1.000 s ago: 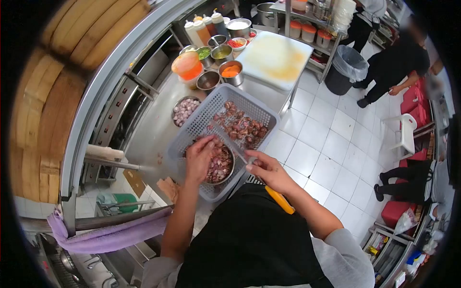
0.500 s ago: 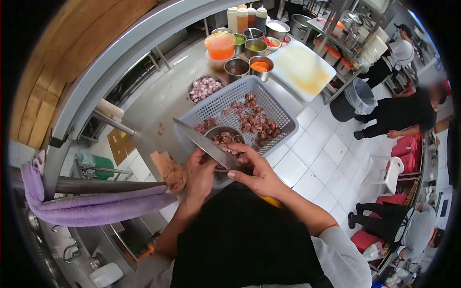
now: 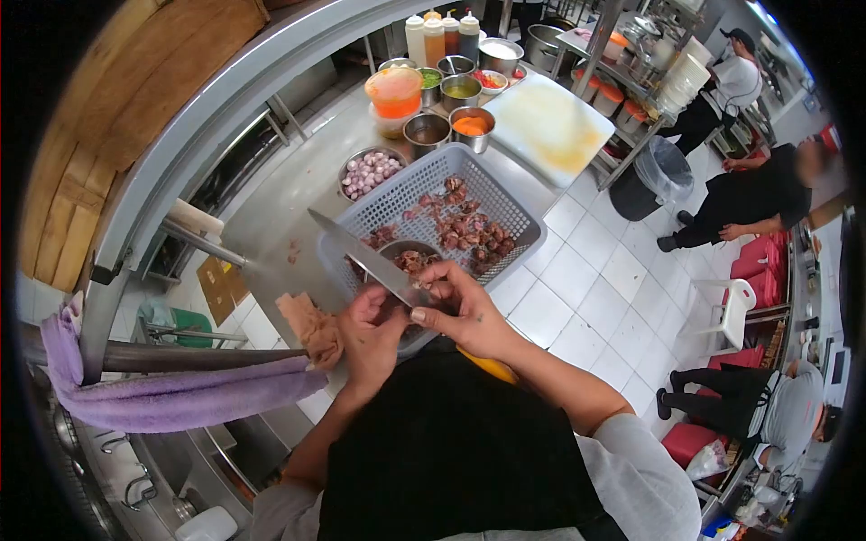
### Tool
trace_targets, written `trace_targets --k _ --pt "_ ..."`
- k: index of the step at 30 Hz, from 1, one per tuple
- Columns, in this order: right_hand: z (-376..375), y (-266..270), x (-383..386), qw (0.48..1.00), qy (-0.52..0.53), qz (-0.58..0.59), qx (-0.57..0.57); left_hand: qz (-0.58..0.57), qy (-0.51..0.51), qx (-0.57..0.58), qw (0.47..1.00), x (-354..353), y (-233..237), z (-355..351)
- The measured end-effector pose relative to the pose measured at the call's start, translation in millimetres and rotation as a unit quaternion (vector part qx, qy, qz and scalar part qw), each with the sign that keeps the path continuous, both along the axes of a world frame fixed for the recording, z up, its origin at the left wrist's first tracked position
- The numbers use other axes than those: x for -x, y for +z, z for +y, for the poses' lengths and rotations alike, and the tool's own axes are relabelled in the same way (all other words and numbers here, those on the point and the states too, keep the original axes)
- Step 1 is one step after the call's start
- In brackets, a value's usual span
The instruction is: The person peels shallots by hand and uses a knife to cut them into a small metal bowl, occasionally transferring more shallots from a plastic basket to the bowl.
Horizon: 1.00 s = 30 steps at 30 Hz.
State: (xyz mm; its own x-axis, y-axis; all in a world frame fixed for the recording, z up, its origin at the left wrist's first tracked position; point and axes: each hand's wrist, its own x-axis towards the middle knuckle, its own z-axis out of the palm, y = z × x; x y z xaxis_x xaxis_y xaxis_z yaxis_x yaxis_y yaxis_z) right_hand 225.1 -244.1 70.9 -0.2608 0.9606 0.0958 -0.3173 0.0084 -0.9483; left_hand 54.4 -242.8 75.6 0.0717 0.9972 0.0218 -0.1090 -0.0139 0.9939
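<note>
A broad knife (image 3: 368, 261) lies across a metal bowl (image 3: 417, 260) of reddish-brown pieces, its tip toward the upper left. My right hand (image 3: 465, 311) is closed on the knife's near end, thumb against the blade. Beside it my left hand (image 3: 374, 334) has its fingers curled in below the blade; what they hold, if anything, is hidden. The bowl sits in a grey perforated basket (image 3: 532, 236), where more dark reddish pieces (image 3: 474, 225) are spread. A crumpled brown cloth (image 3: 309, 330) lies left of my left hand.
Beyond the basket stand a bowl of small onions (image 3: 371, 173), an orange-filled tub (image 3: 394, 93), metal pots, squeeze bottles (image 3: 433, 41) and a white cutting board (image 3: 548, 126). A purple towel (image 3: 180, 392) hangs at left. Three people are at right, near a bin (image 3: 645, 185).
The basket, bowls and board appear shifted slightly left in view. Both hands and the knife stay over the bowl, with the left fingers curled more. A person at right has shifted slightly.
</note>
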Motion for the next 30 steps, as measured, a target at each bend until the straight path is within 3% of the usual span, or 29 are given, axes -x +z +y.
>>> trace_targets --k 3,5,7,11,16,23,30 --pt "9 5 -4 0.996 0.027 0.066 0.044 -0.065 0.003 -0.028 0.997 -11 -4 -3" --pt "12 13 -14 0.961 0.097 0.177 0.191 -0.055 0.000 -0.005 0.998 -7 -3 2" --pt "16 3 -17 0.958 0.115 0.174 0.195 -0.313 -0.062 0.087 0.944 -3 -11 9" --pt "15 -3 -20 0.962 0.106 0.148 0.206 -0.271 -0.075 0.079 0.956 0 -28 10" --pt "8 -20 -20 0.973 0.049 0.075 0.215 -0.303 -0.039 0.115 0.945 9 -33 13" --pt "1 -25 -24 0.975 0.081 0.029 0.205 -0.323 -0.028 0.126 0.938 15 -54 13" --pt "-7 -16 -15 0.994 0.078 -0.020 0.077 -0.320 -0.052 0.137 0.936 5 -44 9"
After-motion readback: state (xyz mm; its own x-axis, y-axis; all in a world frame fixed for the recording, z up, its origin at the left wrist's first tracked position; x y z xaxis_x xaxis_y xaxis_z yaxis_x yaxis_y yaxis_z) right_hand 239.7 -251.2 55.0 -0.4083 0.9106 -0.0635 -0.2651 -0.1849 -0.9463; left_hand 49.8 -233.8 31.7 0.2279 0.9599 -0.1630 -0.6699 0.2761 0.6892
